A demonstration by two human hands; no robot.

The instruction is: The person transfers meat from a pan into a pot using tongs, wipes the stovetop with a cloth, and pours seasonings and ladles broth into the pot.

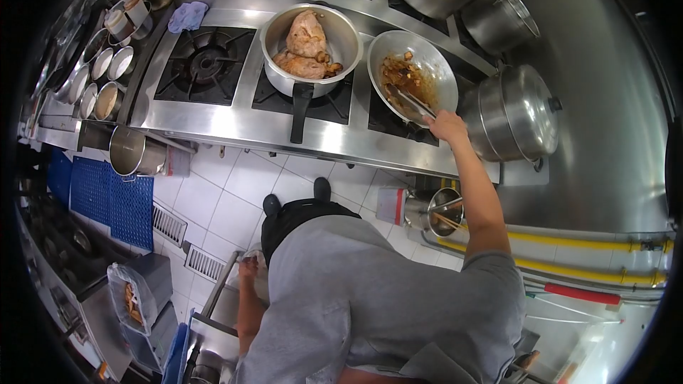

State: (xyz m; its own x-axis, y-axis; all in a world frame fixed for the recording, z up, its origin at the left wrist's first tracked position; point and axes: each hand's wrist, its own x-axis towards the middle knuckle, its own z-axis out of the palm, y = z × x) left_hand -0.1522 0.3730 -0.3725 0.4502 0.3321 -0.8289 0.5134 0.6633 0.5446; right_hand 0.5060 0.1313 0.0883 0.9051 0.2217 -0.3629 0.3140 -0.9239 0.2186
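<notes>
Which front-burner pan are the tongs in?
The shallow pan with brown contents; the right hand holds the tongs in it. The deeper pan to its left holds large meat pieces, no tongs.

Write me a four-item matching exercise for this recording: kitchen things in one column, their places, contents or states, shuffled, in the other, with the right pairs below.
Column one
1. Metal utensil
2. Black-handled pot
3. Wide pan
4. Cloth

Column two
A. Holds large pieces of meat
B. Crumpled, pale blue-violet, near an unlit-looking burner with nothing on it
C. Gripped in the right hand
D. Contains brown sauce with small chunks

Right pairs
1-C
2-A
3-D
4-B
</notes>
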